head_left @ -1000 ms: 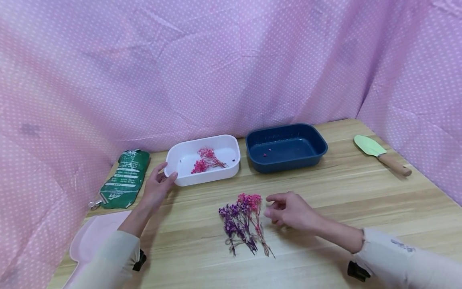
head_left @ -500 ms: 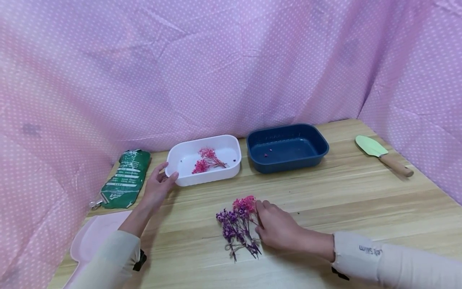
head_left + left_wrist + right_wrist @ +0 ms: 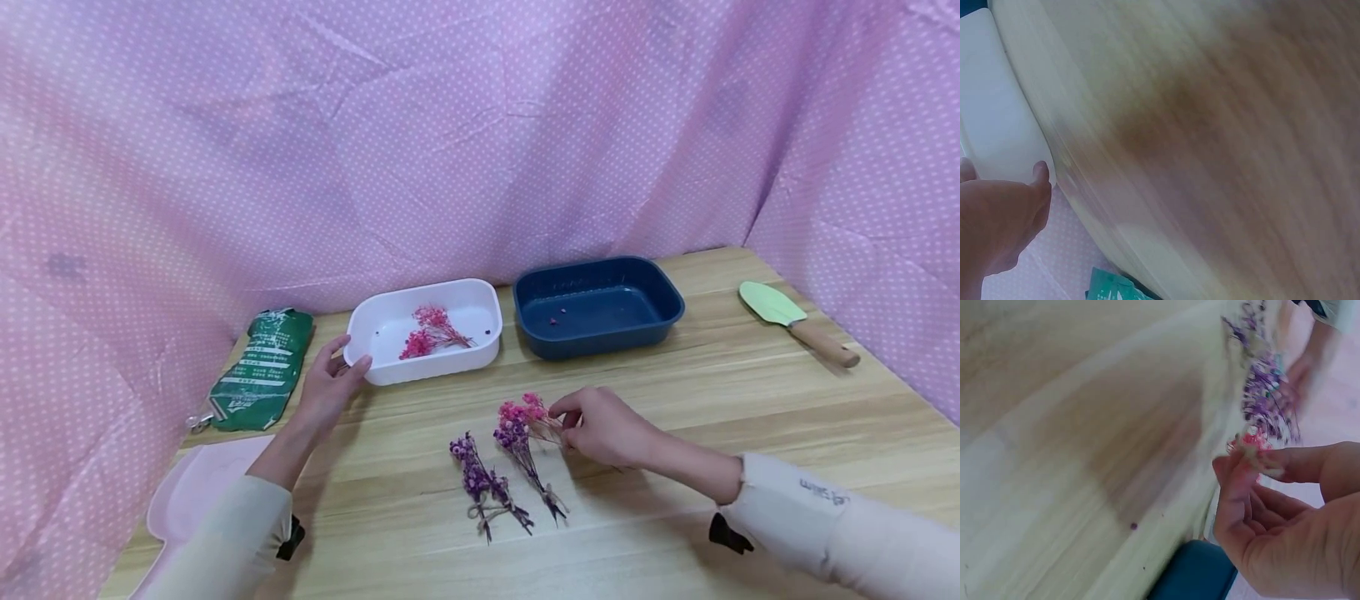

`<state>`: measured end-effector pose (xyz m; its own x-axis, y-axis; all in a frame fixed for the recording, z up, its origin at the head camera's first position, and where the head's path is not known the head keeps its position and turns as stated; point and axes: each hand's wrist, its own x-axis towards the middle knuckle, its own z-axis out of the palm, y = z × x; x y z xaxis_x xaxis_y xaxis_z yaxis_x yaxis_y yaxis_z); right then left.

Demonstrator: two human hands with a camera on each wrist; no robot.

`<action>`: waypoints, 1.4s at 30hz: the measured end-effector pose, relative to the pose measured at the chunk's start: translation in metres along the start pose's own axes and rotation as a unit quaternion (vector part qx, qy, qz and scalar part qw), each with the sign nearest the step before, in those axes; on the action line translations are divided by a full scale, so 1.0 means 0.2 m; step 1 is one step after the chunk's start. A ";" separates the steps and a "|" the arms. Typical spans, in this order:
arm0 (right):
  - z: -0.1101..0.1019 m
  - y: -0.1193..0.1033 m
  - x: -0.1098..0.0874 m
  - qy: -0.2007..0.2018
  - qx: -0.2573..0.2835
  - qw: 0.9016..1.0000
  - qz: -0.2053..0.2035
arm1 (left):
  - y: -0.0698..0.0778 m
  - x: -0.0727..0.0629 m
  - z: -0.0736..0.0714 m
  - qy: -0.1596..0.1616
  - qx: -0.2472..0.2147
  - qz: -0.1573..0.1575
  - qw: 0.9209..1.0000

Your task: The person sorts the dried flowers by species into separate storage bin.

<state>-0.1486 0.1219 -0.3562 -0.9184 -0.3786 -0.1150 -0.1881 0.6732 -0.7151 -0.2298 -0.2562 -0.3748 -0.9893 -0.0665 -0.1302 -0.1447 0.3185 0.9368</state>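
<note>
My left hand [image 3: 330, 390] holds the near left corner of a white plastic planter box [image 3: 442, 365], thumb at the front and fingers at the side. Inside the box lies a bunch of pink dried flowers [image 3: 431, 318]. My right hand [image 3: 611, 427] pinches a second pink dried flower bunch [image 3: 534, 408] by its tied stems; the right wrist view shows twine [image 3: 1257, 459] between thumb and fingertips. Left of that hand, two purple dried flower bunches [image 3: 474, 473] tied with twine lie on the wooden table, one with its head overlapping the held pink one.
A dark blue planter box [image 3: 600, 340] with a few petals inside stands right of the white one. Far right lies a green trowel [image 3: 772, 302] with a wooden handle. At left are a green bag [image 3: 262, 375] and a pale pink plastic item [image 3: 198, 483]. Pink dotted cloth surrounds the table.
My right hand has reached left to the pink bunch, taken hold of it and drawn it back right. The purple bunches have come apart. My left hand stays on the white box.
</note>
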 end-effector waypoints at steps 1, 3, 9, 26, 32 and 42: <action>-0.02 0.00 0.00 -0.011 0.024 1.000 0.009 | 0.00 0.00 0.00 -0.001 0.001 0.004 1.000; -0.05 0.00 -0.01 -0.034 0.071 0.997 0.021 | 0.00 0.00 0.00 -0.001 0.005 0.009 1.000; -0.14 0.00 -0.01 -0.078 0.222 0.970 0.057 | 0.00 0.00 0.00 -0.002 0.011 0.010 1.000; -0.09 0.00 0.03 -0.022 0.209 0.977 0.034 | 0.00 0.00 -0.01 -0.002 0.011 0.007 1.000; -0.15 -0.10 0.22 -0.015 0.294 0.955 0.016 | 0.00 0.00 -0.01 0.001 0.007 0.007 1.000; -0.13 -0.31 0.69 0.101 0.354 0.928 0.056 | 0.01 0.01 -0.01 -0.002 0.003 -0.001 1.000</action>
<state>-0.2729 0.0442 -0.3112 -0.9783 -0.1562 -0.1363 0.1236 0.0883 -0.9884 -0.2311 -0.2571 -0.3732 -0.9891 -0.0630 -0.1331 -0.1463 0.3231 0.9350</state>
